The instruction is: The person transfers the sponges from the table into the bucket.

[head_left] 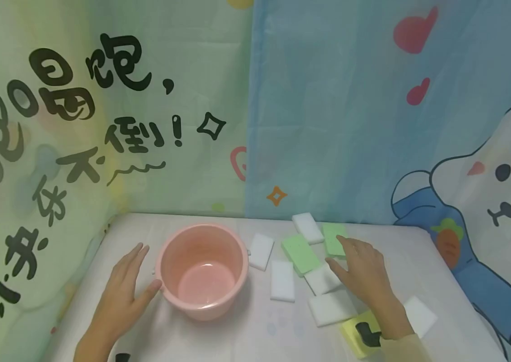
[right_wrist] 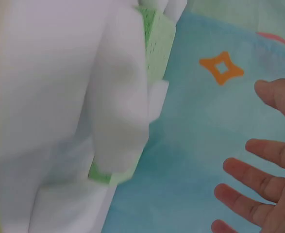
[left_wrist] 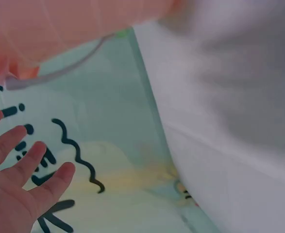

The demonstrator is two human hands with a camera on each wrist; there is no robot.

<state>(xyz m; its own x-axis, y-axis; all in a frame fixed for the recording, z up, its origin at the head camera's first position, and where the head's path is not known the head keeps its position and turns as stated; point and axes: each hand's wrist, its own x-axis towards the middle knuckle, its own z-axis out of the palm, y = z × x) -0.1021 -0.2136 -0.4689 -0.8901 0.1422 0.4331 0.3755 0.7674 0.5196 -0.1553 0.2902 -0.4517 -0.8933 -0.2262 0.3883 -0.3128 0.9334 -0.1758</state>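
A pink bucket (head_left: 203,306) stands upright on the table, its inside bare. My left hand (head_left: 121,296) is at the bucket's left side with fingers spread, the thumb tip right at the rim. In the left wrist view the bucket (left_wrist: 74,24) and its thin handle show above the left hand (left_wrist: 16,179). My right hand (head_left: 366,271), fingers extended and apart, hovers over a cluster of sponges and holds nothing. Below it lie white sponges (head_left: 333,307), green sponges (head_left: 300,254) and a yellow sponge (head_left: 354,336). The right wrist view shows the right hand (right_wrist: 268,184) beside them.
A white sponge (head_left: 262,251) lies close to the bucket's right side, and another white sponge (head_left: 282,280) just in front of it. One white block (head_left: 419,317) sits right of my right wrist. A printed curtain (head_left: 327,125) hangs behind the white table (head_left: 246,337).
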